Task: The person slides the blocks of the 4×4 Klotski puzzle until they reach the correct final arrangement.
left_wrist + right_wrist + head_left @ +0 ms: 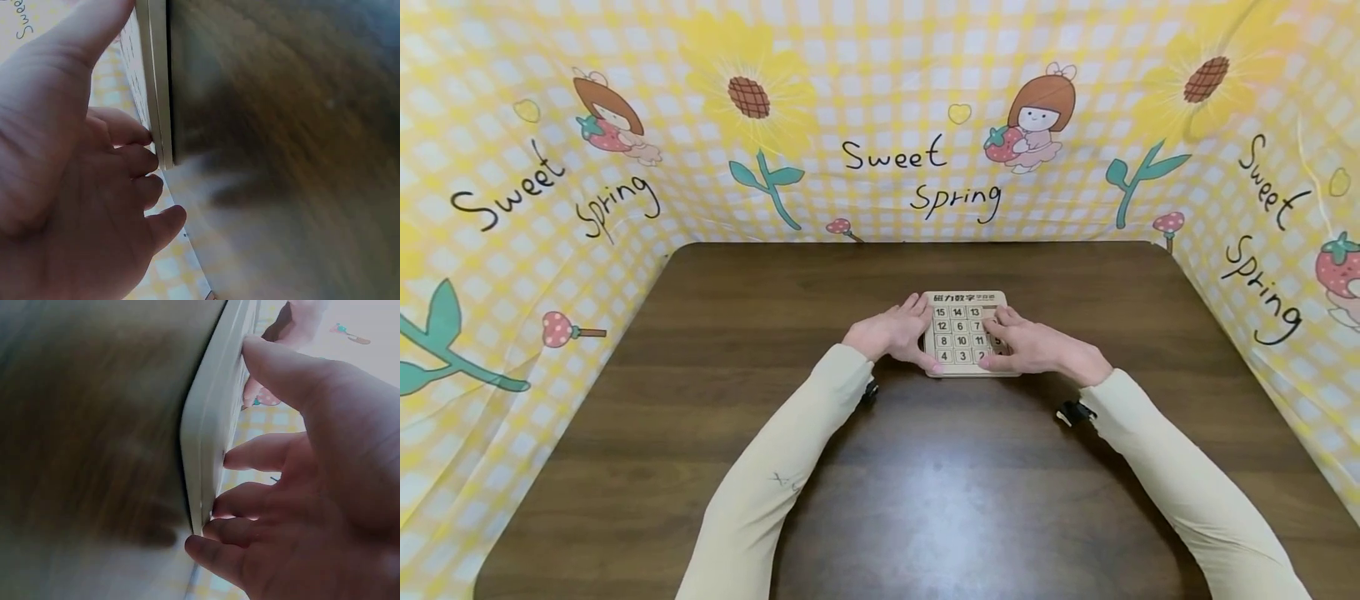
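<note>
A pale sliding number puzzle (958,372) lies flat on the table, with rows of black-numbered square tiles (961,341) and a printed heading along its far side. My left hand (897,332) holds the left side, thumb at the near left corner, fingers by the far left edge. In the left wrist view its fingertips (144,159) meet the puzzle's edge. My right hand (1037,343) reaches over the right side and covers several tiles. Its thumb (996,362) touches the tile marked 2. A brown gap (991,309) shows beside tile 13.
The puzzle stands on a dark brown wood-grain table (700,467). A yellow checked cloth (880,100) with flowers and lettering rises behind and on both sides. Black bands (1077,412) sit at the cuffs of the cream sleeves (790,467).
</note>
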Action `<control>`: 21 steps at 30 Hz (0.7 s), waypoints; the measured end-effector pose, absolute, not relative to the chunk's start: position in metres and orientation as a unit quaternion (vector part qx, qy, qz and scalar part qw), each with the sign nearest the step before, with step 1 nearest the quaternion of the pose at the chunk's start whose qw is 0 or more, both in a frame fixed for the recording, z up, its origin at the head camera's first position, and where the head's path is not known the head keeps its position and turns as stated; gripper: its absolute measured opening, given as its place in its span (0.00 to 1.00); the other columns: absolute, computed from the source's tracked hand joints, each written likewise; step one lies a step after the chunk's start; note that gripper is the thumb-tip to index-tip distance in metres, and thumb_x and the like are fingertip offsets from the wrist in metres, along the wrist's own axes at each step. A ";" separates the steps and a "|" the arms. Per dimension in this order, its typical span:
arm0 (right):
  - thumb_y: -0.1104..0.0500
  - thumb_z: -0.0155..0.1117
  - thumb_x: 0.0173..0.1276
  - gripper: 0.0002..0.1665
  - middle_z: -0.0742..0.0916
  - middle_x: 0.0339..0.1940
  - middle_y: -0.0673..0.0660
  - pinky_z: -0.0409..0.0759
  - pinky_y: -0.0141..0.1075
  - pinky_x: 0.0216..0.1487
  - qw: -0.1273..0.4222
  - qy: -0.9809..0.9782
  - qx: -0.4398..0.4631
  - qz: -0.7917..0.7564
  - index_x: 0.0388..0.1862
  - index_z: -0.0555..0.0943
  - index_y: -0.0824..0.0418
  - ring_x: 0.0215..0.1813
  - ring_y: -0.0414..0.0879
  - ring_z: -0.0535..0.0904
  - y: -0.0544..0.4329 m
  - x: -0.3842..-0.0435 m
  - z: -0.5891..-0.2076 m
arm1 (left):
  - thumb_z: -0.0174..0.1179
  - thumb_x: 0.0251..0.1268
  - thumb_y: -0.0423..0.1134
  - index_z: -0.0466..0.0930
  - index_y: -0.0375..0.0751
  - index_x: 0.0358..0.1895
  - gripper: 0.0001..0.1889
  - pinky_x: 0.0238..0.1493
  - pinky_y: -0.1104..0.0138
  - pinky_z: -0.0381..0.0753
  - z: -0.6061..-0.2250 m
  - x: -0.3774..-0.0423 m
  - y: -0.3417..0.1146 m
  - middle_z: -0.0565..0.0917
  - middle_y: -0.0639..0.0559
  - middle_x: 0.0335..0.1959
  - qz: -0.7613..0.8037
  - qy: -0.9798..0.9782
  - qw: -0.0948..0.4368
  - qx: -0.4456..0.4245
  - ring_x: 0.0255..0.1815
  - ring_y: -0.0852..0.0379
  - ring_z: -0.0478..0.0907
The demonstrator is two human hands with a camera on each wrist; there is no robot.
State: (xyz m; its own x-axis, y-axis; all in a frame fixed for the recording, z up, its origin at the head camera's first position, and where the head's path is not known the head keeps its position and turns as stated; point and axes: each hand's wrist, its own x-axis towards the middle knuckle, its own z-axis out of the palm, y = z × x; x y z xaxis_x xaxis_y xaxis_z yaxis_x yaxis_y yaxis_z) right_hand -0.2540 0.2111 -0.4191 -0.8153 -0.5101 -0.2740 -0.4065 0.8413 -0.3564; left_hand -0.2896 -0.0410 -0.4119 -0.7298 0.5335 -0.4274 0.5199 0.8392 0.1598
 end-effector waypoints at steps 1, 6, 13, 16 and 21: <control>0.35 0.59 0.68 0.53 0.47 0.80 0.71 0.56 0.58 0.77 0.186 0.941 -0.243 -0.143 0.79 0.53 0.64 0.81 0.64 0.41 0.210 -0.253 -0.418 | 0.60 0.51 0.75 0.36 0.37 0.79 0.65 0.82 0.56 0.44 -0.412 -0.289 -0.042 0.33 0.41 0.81 0.011 0.930 0.233 0.284 0.83 0.48 0.30; 0.36 0.60 0.68 0.53 0.47 0.80 0.71 0.54 0.56 0.78 0.186 0.941 -0.252 -0.132 0.78 0.53 0.65 0.81 0.64 0.41 0.207 -0.249 -0.416 | 0.60 0.50 0.75 0.36 0.36 0.79 0.66 0.82 0.55 0.44 -0.414 -0.283 -0.045 0.34 0.40 0.81 0.005 0.932 0.220 0.289 0.83 0.46 0.31; 0.38 0.61 0.68 0.51 0.50 0.79 0.73 0.57 0.56 0.77 0.173 0.938 -0.279 -0.112 0.77 0.56 0.67 0.81 0.65 0.45 0.197 -0.236 -0.415 | 0.61 0.49 0.75 0.38 0.32 0.78 0.67 0.82 0.55 0.45 -0.413 -0.262 -0.052 0.37 0.36 0.81 -0.004 0.931 0.207 0.301 0.83 0.45 0.33; 0.36 0.60 0.68 0.52 0.49 0.79 0.73 0.57 0.55 0.77 0.184 0.938 -0.276 -0.103 0.78 0.55 0.66 0.81 0.64 0.44 0.193 -0.229 -0.413 | 0.61 0.48 0.75 0.38 0.31 0.78 0.67 0.82 0.56 0.44 -0.412 -0.253 -0.054 0.36 0.36 0.81 -0.003 0.930 0.212 0.299 0.83 0.45 0.33; 0.35 0.58 0.69 0.52 0.49 0.79 0.73 0.59 0.56 0.77 0.197 0.937 -0.274 -0.088 0.78 0.54 0.65 0.81 0.64 0.43 0.188 -0.218 -0.409 | 0.62 0.47 0.75 0.39 0.32 0.78 0.67 0.82 0.58 0.43 -0.411 -0.240 -0.059 0.37 0.37 0.81 0.004 0.933 0.210 0.293 0.83 0.46 0.33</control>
State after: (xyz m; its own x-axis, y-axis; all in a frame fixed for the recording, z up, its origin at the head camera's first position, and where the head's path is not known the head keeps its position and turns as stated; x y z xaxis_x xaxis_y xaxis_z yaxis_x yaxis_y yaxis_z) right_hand -0.2184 0.1883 -0.4093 -0.7727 -0.5473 -0.3216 -0.4783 0.8350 -0.2719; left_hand -0.2404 -0.0586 -0.4115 -0.7406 0.5475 -0.3895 0.5445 0.8287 0.1297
